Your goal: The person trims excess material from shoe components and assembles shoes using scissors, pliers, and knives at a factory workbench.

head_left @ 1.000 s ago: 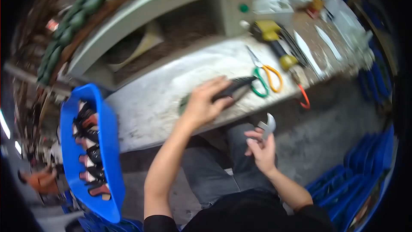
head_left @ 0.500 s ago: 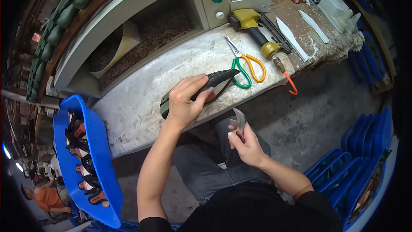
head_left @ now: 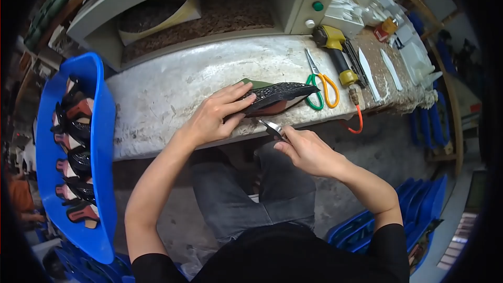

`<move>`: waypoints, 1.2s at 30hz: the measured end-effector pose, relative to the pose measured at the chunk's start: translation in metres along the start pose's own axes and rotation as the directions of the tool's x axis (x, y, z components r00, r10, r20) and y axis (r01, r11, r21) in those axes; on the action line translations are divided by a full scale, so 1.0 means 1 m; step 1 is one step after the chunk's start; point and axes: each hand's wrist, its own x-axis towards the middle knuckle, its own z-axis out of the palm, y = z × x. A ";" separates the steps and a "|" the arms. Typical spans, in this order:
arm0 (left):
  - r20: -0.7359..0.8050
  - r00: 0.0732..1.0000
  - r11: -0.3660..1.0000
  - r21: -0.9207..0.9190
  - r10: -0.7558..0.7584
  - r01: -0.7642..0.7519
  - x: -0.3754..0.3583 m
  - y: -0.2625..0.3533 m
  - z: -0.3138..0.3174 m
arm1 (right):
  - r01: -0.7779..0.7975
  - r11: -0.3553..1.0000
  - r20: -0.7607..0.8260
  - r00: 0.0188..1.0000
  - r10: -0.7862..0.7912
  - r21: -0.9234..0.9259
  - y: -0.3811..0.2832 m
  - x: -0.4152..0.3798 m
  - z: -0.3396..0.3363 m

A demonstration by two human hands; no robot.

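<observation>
A black textured shoe upper on a green last (head_left: 280, 94) lies on its side on the worn bench, its pointed toe aimed right at the scissors. My left hand (head_left: 217, 112) grips its left part, fingers over the top. In my right hand (head_left: 309, 149) is a metal pincer tool (head_left: 273, 128), its head just below the shoe's lower edge near the bench front. Whether the tool touches the shoe is unclear. Scissors (head_left: 322, 86) with green and orange handles lie beyond the toe.
Right of the scissors lie a yellow nail gun (head_left: 338, 55) with an orange hose and white blades (head_left: 369, 73). A grey machine (head_left: 293, 5) stands behind. A blue bin (head_left: 105, 126) of shoes is at left; more blue bins (head_left: 387, 204) stand lower right. A person's orange-clad part shows far left.
The view has turned and shifted. My right hand has brought the tool up close to the shoe's lower edge. My left hand still holds the shoe, which now shows more of its side.
</observation>
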 end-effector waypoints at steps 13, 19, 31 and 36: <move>-0.134 0.991 0.999 -0.039 -0.016 0.011 0.001 -0.007 0.009 | 0.123 0.839 0.060 0.992 -0.108 -0.530 0.030 0.046 0.009; -0.075 0.992 0.990 -0.105 -0.104 0.096 0.003 -0.007 0.006 | 0.137 0.827 0.027 0.989 -0.147 -0.545 0.028 0.046 0.013; 0.308 0.912 0.944 0.271 -0.272 0.190 0.032 -0.005 -0.004 | 0.110 0.915 -0.023 0.991 -0.129 -0.388 0.025 0.037 0.003; 0.276 0.939 0.942 0.316 -0.207 0.115 0.024 -0.001 -0.003 | 0.161 0.920 0.023 0.986 -0.164 -0.357 0.042 0.030 -0.023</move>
